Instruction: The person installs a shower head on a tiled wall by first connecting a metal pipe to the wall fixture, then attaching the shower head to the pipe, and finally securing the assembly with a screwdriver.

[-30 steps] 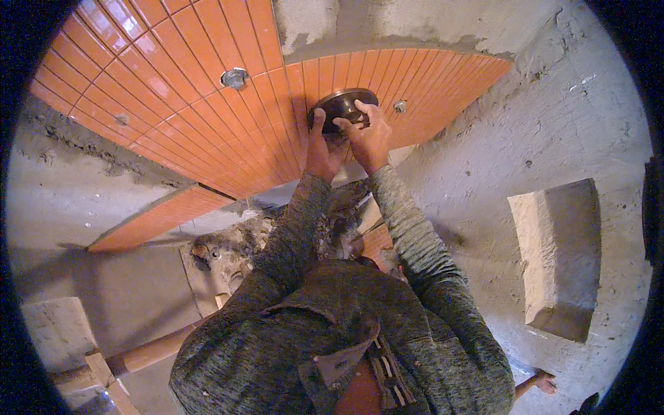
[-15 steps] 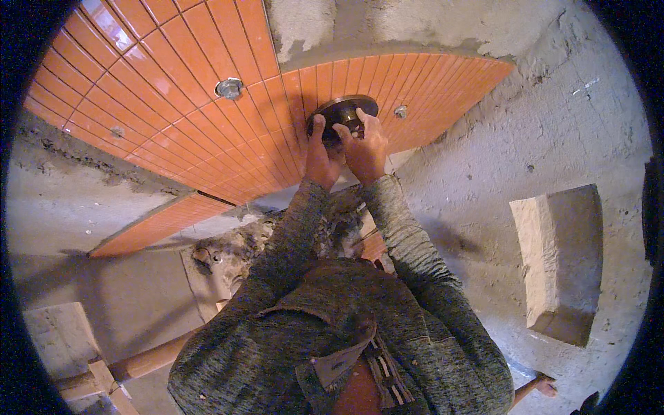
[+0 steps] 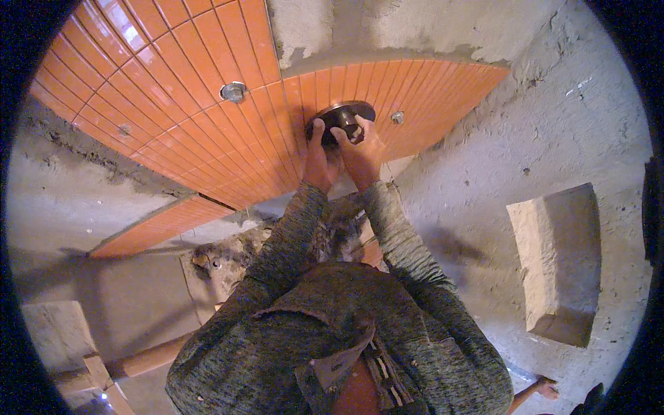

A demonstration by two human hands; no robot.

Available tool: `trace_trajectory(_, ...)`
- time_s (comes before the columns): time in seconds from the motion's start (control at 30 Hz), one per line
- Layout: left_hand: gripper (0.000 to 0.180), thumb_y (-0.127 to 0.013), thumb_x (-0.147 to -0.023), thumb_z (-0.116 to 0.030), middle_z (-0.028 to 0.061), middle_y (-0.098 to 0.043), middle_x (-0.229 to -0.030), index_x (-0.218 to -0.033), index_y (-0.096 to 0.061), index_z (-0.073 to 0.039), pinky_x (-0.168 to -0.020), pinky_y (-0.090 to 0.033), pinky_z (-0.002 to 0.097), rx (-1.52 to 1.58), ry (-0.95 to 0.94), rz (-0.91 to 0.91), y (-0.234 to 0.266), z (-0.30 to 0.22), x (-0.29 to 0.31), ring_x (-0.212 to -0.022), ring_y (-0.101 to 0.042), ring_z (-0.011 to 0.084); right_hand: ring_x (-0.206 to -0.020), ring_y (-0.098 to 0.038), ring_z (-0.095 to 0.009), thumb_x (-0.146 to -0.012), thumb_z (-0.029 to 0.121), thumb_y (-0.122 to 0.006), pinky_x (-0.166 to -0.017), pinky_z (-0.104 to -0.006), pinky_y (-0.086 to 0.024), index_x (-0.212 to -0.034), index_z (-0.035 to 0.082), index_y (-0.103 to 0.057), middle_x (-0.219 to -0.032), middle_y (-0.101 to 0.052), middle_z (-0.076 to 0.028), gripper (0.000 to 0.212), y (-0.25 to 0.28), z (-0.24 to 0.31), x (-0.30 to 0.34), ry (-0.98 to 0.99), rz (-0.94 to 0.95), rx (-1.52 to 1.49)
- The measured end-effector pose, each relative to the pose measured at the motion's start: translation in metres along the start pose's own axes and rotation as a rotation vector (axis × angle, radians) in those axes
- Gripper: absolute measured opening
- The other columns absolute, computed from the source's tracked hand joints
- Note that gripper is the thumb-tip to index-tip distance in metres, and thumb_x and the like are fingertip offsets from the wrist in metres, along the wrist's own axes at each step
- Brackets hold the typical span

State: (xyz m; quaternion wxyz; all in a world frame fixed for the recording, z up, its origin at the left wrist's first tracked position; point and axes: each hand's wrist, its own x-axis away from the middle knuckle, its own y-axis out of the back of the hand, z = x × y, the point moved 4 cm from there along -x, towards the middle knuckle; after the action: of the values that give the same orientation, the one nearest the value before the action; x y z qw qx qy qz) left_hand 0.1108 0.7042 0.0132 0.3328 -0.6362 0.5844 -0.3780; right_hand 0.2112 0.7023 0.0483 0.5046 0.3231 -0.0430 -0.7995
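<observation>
A dark round plate (image 3: 325, 128) with a raised, knob-like middle (image 3: 349, 126) is up against a wall of narrow orange tiles (image 3: 200, 131). My left hand (image 3: 321, 162) grips the lower left of its rim, the thumb pointing up along the front. Curled in from the right, my right hand (image 3: 362, 155) has thumb and fingers about the raised middle. Some fingertips of both hands are hidden behind the plate or by the hands themselves. Just right of the plate, a small metal fitting (image 3: 397, 117) pokes from the tiles.
A larger metal pipe fitting (image 3: 234, 93) sticks out of the tiles on the left. Bare rough plaster (image 3: 470, 159) covers the right wall, with a recessed niche (image 3: 557, 266). A wooden pole (image 3: 152, 356) lies at lower left. Another person's hand (image 3: 546, 387) shows at lower right.
My right fingers have shifted slightly on the raised middle of the plate. The view has tilted a little; the plate stays at the same spot on the tiles.
</observation>
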Motion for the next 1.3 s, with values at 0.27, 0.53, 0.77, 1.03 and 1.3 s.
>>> trace_trajectory(0.27,0.064,-0.068,-0.098,-0.034,0.0129,-0.059,-0.126,-0.149,-0.03,-0.031,-0.088,-0.059,0.0478,0.022,-0.046,0.048,0.045,0.011,-0.027,-0.11,-0.064,0.0323,-0.089,-0.072,-0.038,-0.086,0.047,-0.075,-0.078,-0.0457,-0.056,-0.115,-0.001,-0.065,-0.094,-0.073,-0.021,0.056,0.006,0.014,-0.001,-0.097,0.129,0.142)
trace_trajectory(0.53,0.068,-0.065,-0.095,-0.055,0.0168,-0.057,-0.133,-0.139,-0.049,-0.006,-0.105,-0.048,0.0473,-0.262,-0.108,0.096,0.044,0.011,-0.019,-0.122,-0.056,0.0321,-0.088,-0.071,-0.042,-0.09,0.045,-0.071,-0.078,-0.049,-0.056,-0.114,0.0,-0.064,-0.093,-0.073,-0.024,0.051,0.0,0.011,-0.001,0.009,0.06,0.227)
trace_trajectory(0.77,0.073,-0.065,-0.092,-0.062,0.0145,-0.062,-0.128,-0.136,-0.052,-0.005,-0.094,-0.056,0.042,-0.075,0.147,0.061,0.019,0.0,-0.007,-0.107,-0.065,0.0287,-0.084,-0.072,-0.034,-0.086,0.037,-0.078,-0.073,-0.0443,-0.056,-0.104,0.001,-0.069,-0.091,-0.073,-0.019,0.041,0.0,0.009,-0.002,-0.056,0.065,0.038)
trace_trajectory(1.03,0.059,-0.072,-0.093,-0.045,0.0072,-0.064,-0.12,-0.139,-0.046,-0.02,-0.085,-0.058,0.0419,0.058,0.171,0.089,0.04,0.01,-0.023,-0.11,-0.064,0.0231,-0.067,-0.063,-0.019,-0.087,0.042,-0.076,-0.066,-0.037,-0.051,-0.085,0.005,-0.071,-0.074,-0.069,-0.007,0.038,-0.006,-0.03,-0.006,-0.017,0.102,-0.092)
trace_trajectory(1.3,0.046,-0.072,-0.092,-0.052,-0.0009,-0.066,-0.092,-0.118,-0.059,-0.016,-0.055,-0.047,0.0246,-0.049,0.155,0.051,0.03,0.006,-0.017,-0.069,-0.06,0.0113,-0.078,-0.064,-0.033,-0.088,0.052,-0.07,-0.069,-0.0452,-0.049,-0.084,0.004,-0.068,-0.081,-0.068,-0.015,0.048,0.012,-0.013,-0.016,-0.181,0.391,0.009)
